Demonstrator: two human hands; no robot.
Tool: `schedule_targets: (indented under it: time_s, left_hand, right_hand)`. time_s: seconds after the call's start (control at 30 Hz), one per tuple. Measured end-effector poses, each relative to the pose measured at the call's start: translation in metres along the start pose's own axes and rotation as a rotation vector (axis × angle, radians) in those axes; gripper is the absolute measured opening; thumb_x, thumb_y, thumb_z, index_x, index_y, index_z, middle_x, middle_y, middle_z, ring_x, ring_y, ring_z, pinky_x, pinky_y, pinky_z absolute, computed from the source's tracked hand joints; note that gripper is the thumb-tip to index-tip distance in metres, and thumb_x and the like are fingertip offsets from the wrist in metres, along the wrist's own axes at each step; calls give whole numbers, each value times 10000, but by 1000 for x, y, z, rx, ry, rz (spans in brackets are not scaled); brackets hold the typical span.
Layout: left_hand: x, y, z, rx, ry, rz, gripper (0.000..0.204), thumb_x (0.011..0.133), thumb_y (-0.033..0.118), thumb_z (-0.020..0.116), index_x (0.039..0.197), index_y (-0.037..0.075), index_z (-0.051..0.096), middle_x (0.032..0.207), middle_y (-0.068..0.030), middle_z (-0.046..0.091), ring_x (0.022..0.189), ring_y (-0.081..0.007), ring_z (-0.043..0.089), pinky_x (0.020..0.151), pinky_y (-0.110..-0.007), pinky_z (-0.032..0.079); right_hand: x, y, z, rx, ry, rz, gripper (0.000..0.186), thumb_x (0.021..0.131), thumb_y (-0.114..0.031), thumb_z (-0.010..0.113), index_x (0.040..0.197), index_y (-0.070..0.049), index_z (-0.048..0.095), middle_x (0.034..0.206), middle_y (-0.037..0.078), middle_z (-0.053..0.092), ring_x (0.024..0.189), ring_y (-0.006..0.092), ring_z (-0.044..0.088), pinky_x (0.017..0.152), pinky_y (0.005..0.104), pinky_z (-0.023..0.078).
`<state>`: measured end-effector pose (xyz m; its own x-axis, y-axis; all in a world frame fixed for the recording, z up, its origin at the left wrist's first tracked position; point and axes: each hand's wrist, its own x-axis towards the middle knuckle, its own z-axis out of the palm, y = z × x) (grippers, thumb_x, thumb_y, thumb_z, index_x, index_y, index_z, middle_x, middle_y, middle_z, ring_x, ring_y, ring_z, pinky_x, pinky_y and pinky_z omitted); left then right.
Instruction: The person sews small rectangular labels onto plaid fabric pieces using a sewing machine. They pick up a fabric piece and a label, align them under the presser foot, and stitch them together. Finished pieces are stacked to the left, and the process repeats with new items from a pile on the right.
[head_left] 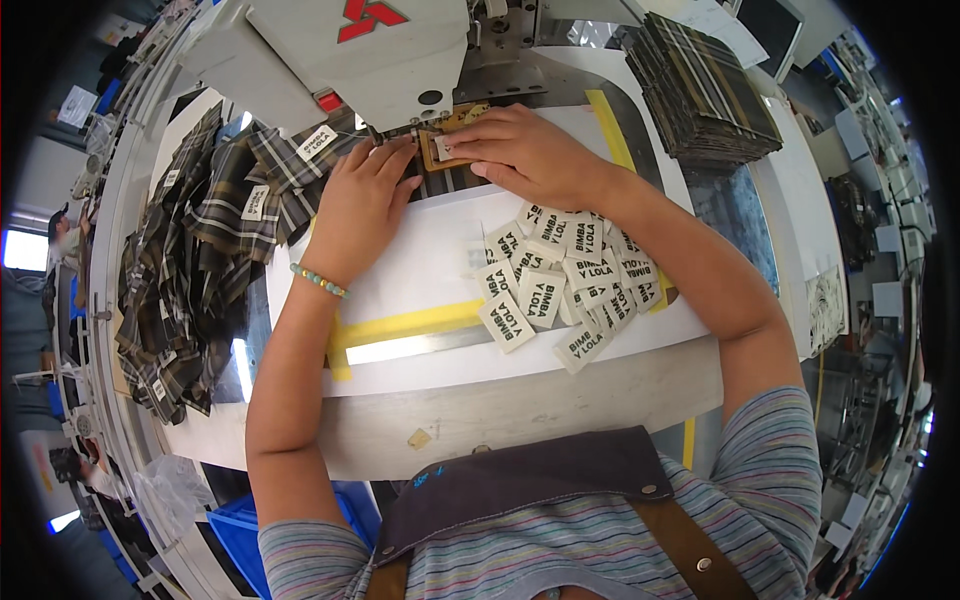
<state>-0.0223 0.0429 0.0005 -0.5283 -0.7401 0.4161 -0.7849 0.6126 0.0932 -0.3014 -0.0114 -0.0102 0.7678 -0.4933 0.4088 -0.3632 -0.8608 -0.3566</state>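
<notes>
My left hand (365, 200), fingers slightly bent and apart, rests its fingertips by the sewing machine's presser area (390, 130), at the left of a tan template (435, 155). My right hand (540, 160) lies with fingers extended over that template and a small white label (441, 145) in it, thumb just below. Dark plaid fabric (440, 184) shows beneath the template; what lies under my left fingertips is hidden. A loose heap of printed white labels (540, 295) sits below my right hand on a white work sheet (400, 350) edged with yellow tape.
The machine head (360, 75) overhangs the work. Loose plaid pieces (170, 290) with labels drape at the left; a folded plaid stack (700, 90) stands at the upper right. A blue bin (230, 540) and plastic bag (180, 485) are at lower left. Other people (65, 235) work at far left.
</notes>
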Motion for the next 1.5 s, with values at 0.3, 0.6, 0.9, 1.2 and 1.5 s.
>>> schedule_targets:
  time_s: [0.3, 0.6, 0.9, 1.2, 1.5]
  left_hand:
    - [-1, 6, 2, 39, -50, 16, 401, 996, 100, 657, 1374, -26, 623, 1435, -165, 648, 1325, -365, 589, 1160, -452, 473]
    - [0, 9, -2, 68, -72, 43, 413, 1007, 98, 640, 1394, -42, 605, 1447, -181, 631, 1334, -364, 578, 1166, -449, 467]
    - [-4, 9, 4, 86, -44, 49, 408, 1016, 94, 632, 1401, -40, 604, 1465, -174, 626, 1354, -357, 568, 1182, -444, 454]
    - [-7, 6, -3, 36, -84, 44, 405, 997, 81, 652, 1386, -28, 621, 1481, -169, 625, 1366, -370, 566, 1176, -463, 459]
    - [-28, 10, -35, -25, -60, -40, 430, 968, 106, 718, 1380, 14, 638, 1525, -152, 594, 1420, -377, 532, 1185, -471, 451]
  right_hand:
    - [0, 2, -1, 16, 5, -2, 346, 1061, -218, 594, 1338, -62, 729, 1438, 58, 683, 1343, 260, 566, 1190, 421, 401]
    - [1, -1, -3, 15, 4, -15, 352, 1060, -212, 573, 1331, -36, 714, 1428, 77, 683, 1336, 263, 562, 1176, 422, 401]
    - [1, 3, -2, 29, -13, -22, 361, 1072, -251, 584, 1332, -32, 704, 1402, 79, 693, 1315, 272, 567, 1150, 424, 409]
    - [9, -2, -6, -6, -90, -4, 367, 1090, -279, 566, 1312, -25, 710, 1390, 87, 687, 1304, 283, 570, 1139, 431, 420]
    - [15, 11, -3, -1, -40, 13, 318, 1067, -203, 603, 1311, -43, 729, 1388, 81, 672, 1318, 298, 572, 1175, 440, 440]
